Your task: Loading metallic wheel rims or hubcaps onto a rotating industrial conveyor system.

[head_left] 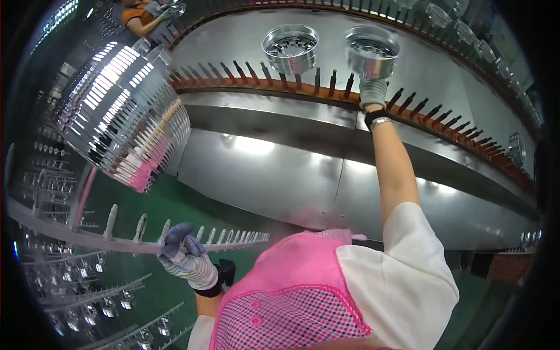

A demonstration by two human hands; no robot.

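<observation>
My right hand (pixel 373 93), in a striped glove, reaches far forward and grips the near side of a shiny chrome round cup-shaped part (pixel 372 51). The cup is slightly blurred, and my fingertips are mostly hidden by it. To its left a second chrome round part (pixel 290 51), with a slotted inside, stands on the metal surface. My left hand (pixel 184 251), gloved with purple-grey fingers, is closed around a pale rack bar (pixel 122 242) that carries upright pegs. Near this bar, up and to the left, hangs a row of close-set chrome round parts (pixel 125 116).
A curved conveyor (pixel 280 87) with upright dark pins borders the steel table (pixel 233 38). Steel panels (pixel 262 169) lie below it. Racks of small chrome parts (pixel 108 306) fill the lower left. At the upper left another person (pixel 140 17) in orange handles a chrome part.
</observation>
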